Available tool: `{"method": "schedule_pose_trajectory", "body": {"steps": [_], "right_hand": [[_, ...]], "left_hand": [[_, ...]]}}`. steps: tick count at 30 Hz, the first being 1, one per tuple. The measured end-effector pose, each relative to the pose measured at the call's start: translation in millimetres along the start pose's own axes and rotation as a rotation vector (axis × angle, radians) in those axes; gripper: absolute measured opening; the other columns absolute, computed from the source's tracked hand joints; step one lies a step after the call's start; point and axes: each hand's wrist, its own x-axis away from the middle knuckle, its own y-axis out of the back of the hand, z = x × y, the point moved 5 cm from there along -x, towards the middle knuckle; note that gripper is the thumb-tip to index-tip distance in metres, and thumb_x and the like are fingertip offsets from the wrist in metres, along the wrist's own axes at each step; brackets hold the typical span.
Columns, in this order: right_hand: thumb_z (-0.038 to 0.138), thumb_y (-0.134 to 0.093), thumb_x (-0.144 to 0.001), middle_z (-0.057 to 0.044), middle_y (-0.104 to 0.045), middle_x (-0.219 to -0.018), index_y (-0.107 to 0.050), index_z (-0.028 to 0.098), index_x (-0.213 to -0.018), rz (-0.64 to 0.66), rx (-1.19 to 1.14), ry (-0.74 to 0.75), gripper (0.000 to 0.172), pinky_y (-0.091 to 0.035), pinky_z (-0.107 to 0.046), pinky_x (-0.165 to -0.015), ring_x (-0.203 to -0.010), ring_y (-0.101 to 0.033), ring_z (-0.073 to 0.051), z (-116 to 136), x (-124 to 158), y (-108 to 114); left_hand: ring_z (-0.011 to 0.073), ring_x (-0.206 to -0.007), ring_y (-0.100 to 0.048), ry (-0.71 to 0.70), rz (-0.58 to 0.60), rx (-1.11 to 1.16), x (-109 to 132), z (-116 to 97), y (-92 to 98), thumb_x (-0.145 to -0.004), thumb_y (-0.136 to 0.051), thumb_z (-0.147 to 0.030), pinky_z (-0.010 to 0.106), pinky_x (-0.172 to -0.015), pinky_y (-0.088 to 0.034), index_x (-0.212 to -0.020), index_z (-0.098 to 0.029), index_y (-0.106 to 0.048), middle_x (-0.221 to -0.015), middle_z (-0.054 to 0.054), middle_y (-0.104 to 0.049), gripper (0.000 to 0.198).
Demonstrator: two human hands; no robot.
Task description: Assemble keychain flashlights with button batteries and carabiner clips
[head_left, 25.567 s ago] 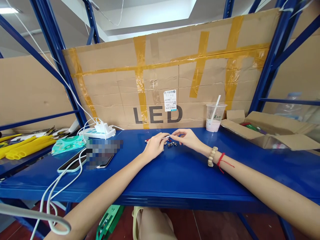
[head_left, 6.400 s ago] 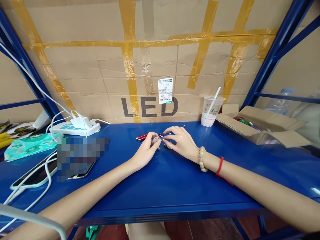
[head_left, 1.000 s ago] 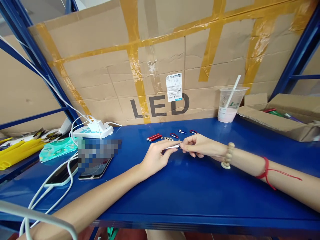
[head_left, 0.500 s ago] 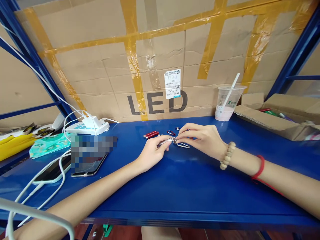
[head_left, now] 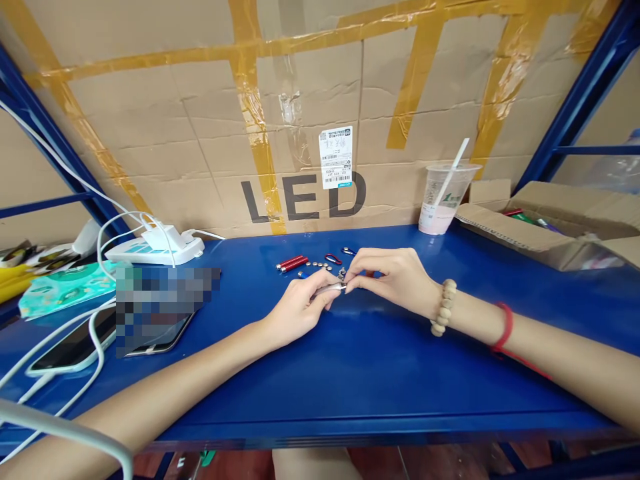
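My left hand is closed around a thin silver tube low over the blue shelf. My right hand pinches at the tube's right end, fingertips meeting those of the left hand; what it pinches is too small to make out. Just behind the hands lie two red tubes, a row of small round button cells, and small coloured clips. The right wrist wears a bead bracelet and a red string.
A taped cardboard wall marked LED closes the back. A plastic cup with straw and an open cardboard box stand at right. A power strip, white cables, two phones and a teal packet lie at left.
Both hands stay joined on the silver tube. The silver clip seen by my right fingers half a second ago no longer shows. The camera view has shifted slightly.
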Motion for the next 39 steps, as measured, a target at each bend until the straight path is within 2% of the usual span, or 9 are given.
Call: {"method": "schedule_pose_trajectory", "body": {"steps": [3,7,11,17,25,29,34,37,39], "right_hand": [[0.034,-0.063,-0.076,0.001,-0.067,-0.074,-0.068,0.020,-0.068,0.058,-0.093,-0.182,0.016,-0.036,-0.019,-0.051,-0.059,-0.057,-0.008,-8.5,1.2,-8.2],[0.041,-0.063,-0.073,0.001,-0.064,-0.060,-0.068,0.017,-0.073,0.245,-0.377,-0.423,0.024,-0.039,-0.020,-0.046,-0.044,-0.053,-0.008,-19.9,5.5,-24.6],[0.041,-0.064,-0.069,0.000,-0.066,-0.066,-0.068,0.015,-0.072,0.330,-0.565,-0.456,0.026,-0.041,-0.020,-0.043,-0.042,-0.052,-0.007,-22.8,6.4,-29.9],[0.040,-0.063,-0.070,0.000,-0.066,-0.068,-0.068,0.016,-0.074,0.332,-0.576,-0.450,0.025,-0.042,-0.021,-0.045,-0.043,-0.052,-0.007,-24.9,5.0,-27.3],[0.043,-0.060,-0.075,0.003,-0.067,-0.070,-0.068,0.021,-0.073,0.227,-0.166,-0.339,0.023,-0.036,-0.022,-0.053,-0.052,-0.056,-0.009,-19.0,-1.2,-9.8],[0.037,-0.051,-0.084,0.003,-0.067,-0.073,-0.065,0.022,-0.073,0.293,0.022,-0.104,0.023,-0.032,-0.021,-0.054,-0.064,-0.057,-0.010,-11.4,-1.2,-10.7],[0.025,-0.036,-0.092,-0.001,-0.066,-0.077,-0.060,0.019,-0.080,0.356,0.220,0.162,0.028,-0.026,-0.022,-0.049,-0.057,-0.054,-0.009,-0.8,3.2,-13.7],[0.023,-0.033,-0.091,-0.004,-0.064,-0.077,-0.058,0.018,-0.078,0.362,0.269,0.172,0.029,-0.024,-0.024,-0.048,-0.053,-0.051,-0.010,6.0,4.2,-15.1],[0.025,-0.031,-0.091,-0.004,-0.062,-0.073,-0.054,0.017,-0.071,0.378,0.148,0.089,0.031,-0.028,-0.024,-0.050,-0.054,-0.052,-0.010,9.2,4.7,-18.1]], "left_hand": [[0.0086,-0.055,-0.048,-0.012,-0.027,0.002,1.2,2.2,0.4,-0.086,-0.043,-0.026,0.018,-0.054,-0.036,-0.077,-0.018,-0.044,-0.062,-0.004,-0.053,0.012],[0.0082,-0.052,-0.046,-0.055,-0.059,-0.061,2.5,1.4,1.5,-0.084,-0.044,-0.024,0.018,-0.050,-0.034,-0.073,-0.018,-0.040,-0.061,-0.004,-0.050,0.013],[0.0088,-0.054,-0.050,-0.082,-0.058,-0.131,4.3,0.2,0.5,-0.086,-0.044,-0.025,0.018,-0.051,-0.036,-0.077,-0.019,-0.042,-0.066,-0.003,-0.054,0.012],[0.0098,-0.057,-0.055,-0.079,-0.075,-0.140,3.8,0.6,1.6,-0.086,-0.045,-0.025,0.018,-0.052,-0.040,-0.079,-0.019,-0.045,-0.069,-0.002,-0.058,0.010],[0.0110,-0.063,-0.060,-0.058,-0.078,-0.110,0.0,-0.6,5.4,-0.087,-0.045,-0.026,0.019,-0.059,-0.044,-0.096,-0.019,-0.052,-0.068,-0.003,-0.062,0.013],[0.0117,-0.070,-0.062,-0.087,-0.060,-0.048,1.4,-1.6,3.7,-0.086,-0.046,-0.025,0.020,-0.063,-0.047,-0.091,-0.018,-0.052,-0.083,0.001,-0.065,0.010],[0.0130,-0.074,-0.064,-0.089,-0.049,0.011,5.3,-0.5,1.2,-0.086,-0.046,-0.027,0.022,-0.067,-0.048,-0.091,-0.020,-0.046,-0.089,0.002,-0.066,0.009],[0.0135,-0.077,-0.064,-0.118,-0.061,-0.003,7.5,-1.4,0.7,-0.087,-0.045,-0.028,0.021,-0.067,-0.048,-0.087,-0.020,-0.046,-0.087,0.001,-0.066,0.008],[0.0128,-0.074,-0.063,-0.149,-0.078,-0.047,8.4,-2.5,1.1,-0.087,-0.045,-0.027,0.020,-0.065,-0.047,-0.082,-0.019,-0.046,-0.083,0.000,-0.065,0.010]]}}
